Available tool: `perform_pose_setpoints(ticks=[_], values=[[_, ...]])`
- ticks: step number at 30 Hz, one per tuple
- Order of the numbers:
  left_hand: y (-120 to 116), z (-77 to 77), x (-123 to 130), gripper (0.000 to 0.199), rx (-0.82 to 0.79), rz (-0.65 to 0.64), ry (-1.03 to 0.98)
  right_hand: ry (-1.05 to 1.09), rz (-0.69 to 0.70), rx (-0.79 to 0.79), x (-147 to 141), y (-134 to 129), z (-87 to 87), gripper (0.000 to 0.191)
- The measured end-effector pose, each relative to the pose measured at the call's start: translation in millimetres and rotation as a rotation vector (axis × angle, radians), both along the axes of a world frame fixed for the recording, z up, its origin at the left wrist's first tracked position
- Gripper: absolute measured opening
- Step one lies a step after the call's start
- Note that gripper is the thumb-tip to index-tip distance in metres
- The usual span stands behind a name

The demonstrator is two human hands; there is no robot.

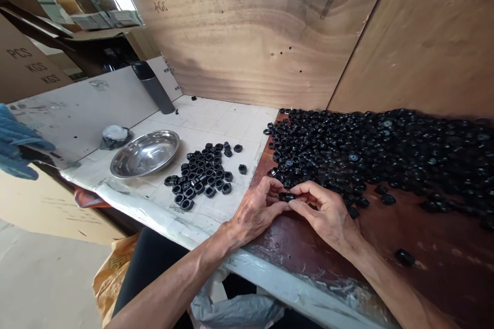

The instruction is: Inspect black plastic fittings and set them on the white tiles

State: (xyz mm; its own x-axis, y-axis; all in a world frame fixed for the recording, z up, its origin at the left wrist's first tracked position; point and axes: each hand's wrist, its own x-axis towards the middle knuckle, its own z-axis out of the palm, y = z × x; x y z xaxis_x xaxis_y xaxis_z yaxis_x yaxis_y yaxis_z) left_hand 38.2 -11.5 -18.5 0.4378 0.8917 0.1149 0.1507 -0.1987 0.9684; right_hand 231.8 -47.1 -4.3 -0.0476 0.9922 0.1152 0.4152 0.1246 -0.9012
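Between the fingertips of both hands sits a small black plastic part [286, 197], partly covered by the fingers. My left hand [259, 209] pinches it from the left, and my right hand [322, 211] grips its right end with thumb and forefinger. Just beyond the hands spreads a large heap of similar black parts [347, 139] on a reddish-brown board [309, 252]. To the left, a smaller cluster of black ring-shaped parts [204, 167] lies on the white surface [216, 118], openings mostly upward. A single black part [404, 257] rests by my right forearm.
A shallow steel bowl [145, 154] stands left of the cluster, near a clear plastic-wrapped item [116, 135]. Behind it a grey bottle [156, 90] leans by the low white side panel [88, 113]. Tall wooden boards [250, 36] close off the back. Blue gloves [21, 141] hang at far left.
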Motion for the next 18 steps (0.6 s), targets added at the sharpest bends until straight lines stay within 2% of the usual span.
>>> perform_pose_setpoints(ticks=[6, 10, 12, 14, 18], values=[[-0.1, -0.9, 2.1, 0.036, -0.210, -0.027, -0.257, 0.025, -0.006, 0.062, -0.6, 0.0, 4.9, 0.008], [-0.7, 1.2, 2.1, 0.028, -0.230, -0.030, -0.293, 0.031, -0.006, 0.110, -1.7, -0.4, 7.7, 0.008], [-0.7, 2.2, 1.7, 0.024, -0.160, -0.030, -0.282, 0.014, -0.004, 0.132, -1.3, -1.8, 7.3, 0.008], [-0.4, 2.3, 1.2, 0.020, -0.023, -0.011, -0.249, -0.009, -0.005, 0.139, -0.3, -3.8, 5.1, 0.009], [0.0, 0.6, 1.0, 0.019, 0.212, -0.001, -0.224, 0.013, -0.068, 0.075, 0.6, -7.2, -1.4, 0.024]])
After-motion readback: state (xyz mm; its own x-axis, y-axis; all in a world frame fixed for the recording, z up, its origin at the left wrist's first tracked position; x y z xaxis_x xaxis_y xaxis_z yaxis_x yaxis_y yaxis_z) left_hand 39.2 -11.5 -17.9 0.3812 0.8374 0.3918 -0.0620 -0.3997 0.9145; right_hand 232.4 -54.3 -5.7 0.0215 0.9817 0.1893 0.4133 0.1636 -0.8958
